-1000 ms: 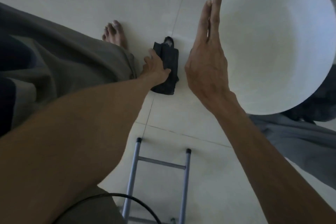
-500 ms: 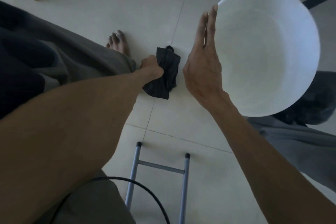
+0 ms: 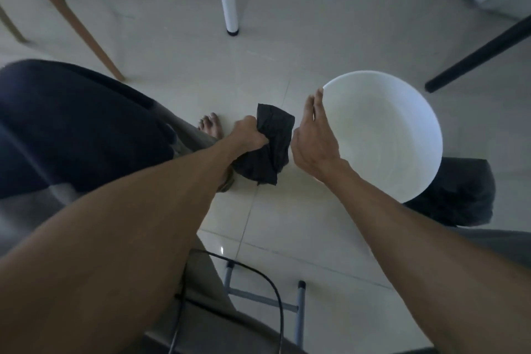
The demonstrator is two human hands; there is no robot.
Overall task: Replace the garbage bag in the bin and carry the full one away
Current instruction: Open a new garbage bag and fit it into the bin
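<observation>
The left hand [image 3: 250, 133] is closed in a fist around the folded fresh bag [image 3: 268, 146], probably lifting it clear for unfolding. The right hand [image 3: 314, 138], open with flat fingers, steadies the bin [image 3: 382, 135] at its rim. The bag, black and creased, hangs right of the fist. The full bag [image 3: 457, 195] rests beyond the bin.

Head view: I look steeply down from head height at the floor [image 3: 287, 46].
Range: my forearms fill the foreground; hands sit mid-frame.
</observation>
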